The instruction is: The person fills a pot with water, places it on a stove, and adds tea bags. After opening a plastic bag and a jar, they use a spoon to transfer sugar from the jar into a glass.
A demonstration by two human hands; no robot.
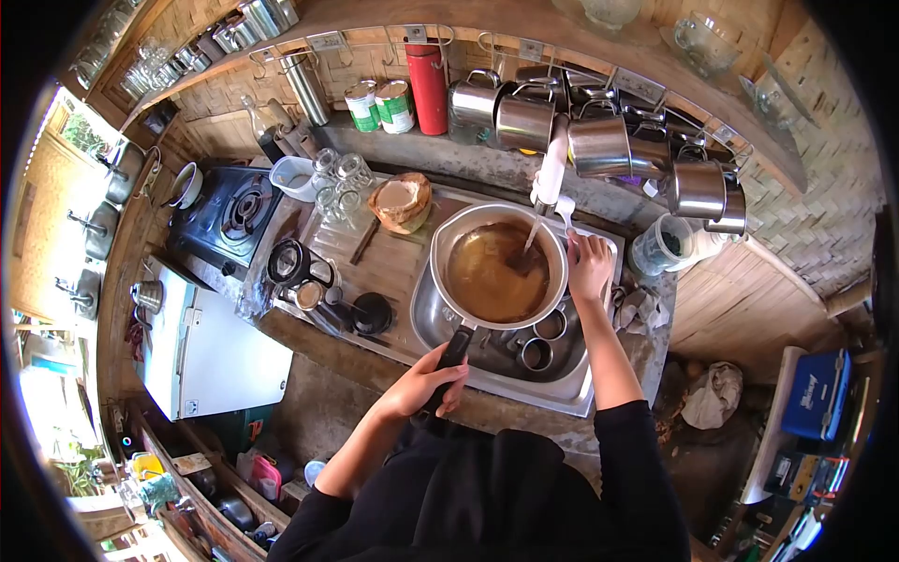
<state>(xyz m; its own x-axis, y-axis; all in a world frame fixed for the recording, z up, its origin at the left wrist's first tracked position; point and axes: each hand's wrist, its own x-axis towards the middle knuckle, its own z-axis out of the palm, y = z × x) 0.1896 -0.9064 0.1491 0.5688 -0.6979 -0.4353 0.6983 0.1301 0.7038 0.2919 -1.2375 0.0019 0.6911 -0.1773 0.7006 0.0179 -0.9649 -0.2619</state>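
Note:
My left hand [426, 379] grips the black handle of a steel saucepan [449, 242] that I hold over the metal sink [506, 375]. Brown water fills the pan. A thin stream runs into it from the white tap [551, 173]. My right hand [588, 264] rests on the pan's far right rim, close below the tap's white lever. Two steel cups [541, 342] lie in the sink under the pan.
Left of the sink lie a black lid [372, 312], a kettle-like pot [292, 265], glass jars [339, 183] and a gas stove [234, 214]. Steel mugs [599, 140], a red flask [428, 80] and green tins [382, 105] stand along the back wall. A white cabinet [211, 356] is at lower left.

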